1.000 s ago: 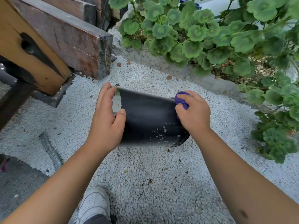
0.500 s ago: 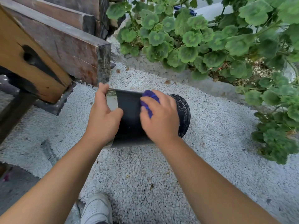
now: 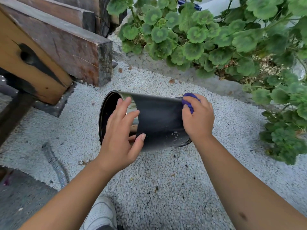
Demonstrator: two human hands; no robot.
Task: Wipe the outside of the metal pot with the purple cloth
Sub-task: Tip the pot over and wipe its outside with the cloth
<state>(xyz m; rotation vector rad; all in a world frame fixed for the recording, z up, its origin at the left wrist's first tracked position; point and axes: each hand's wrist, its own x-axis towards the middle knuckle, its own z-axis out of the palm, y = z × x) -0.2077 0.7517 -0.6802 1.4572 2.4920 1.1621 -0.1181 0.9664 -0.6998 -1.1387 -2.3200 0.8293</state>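
Note:
The metal pot (image 3: 159, 120) lies on its side above the white gravel, dark and shiny, with its open mouth facing left. My left hand (image 3: 121, 135) grips it near the rim, fingers over the top and thumb on the near side. At the pot's right end, by the base, my right hand (image 3: 197, 117) is closed around the bunched purple cloth (image 3: 188, 99) and presses it on the upper wall. Most of the cloth is hidden inside the fist. White specks mark the pot's lower right side.
Heavy wooden beams (image 3: 54, 42) stand at the upper left. Geranium plants (image 3: 216, 35) fill the top and right behind a concrete edging. A corrugated hose (image 3: 54, 165) lies at the lower left on the gravel (image 3: 162, 188), and my white shoe (image 3: 101, 213) shows at the bottom.
My right hand with the cloth slid from the pot's middle back to its right end. The pot turned, so its open mouth shows on the left. My left hand shifted its grip.

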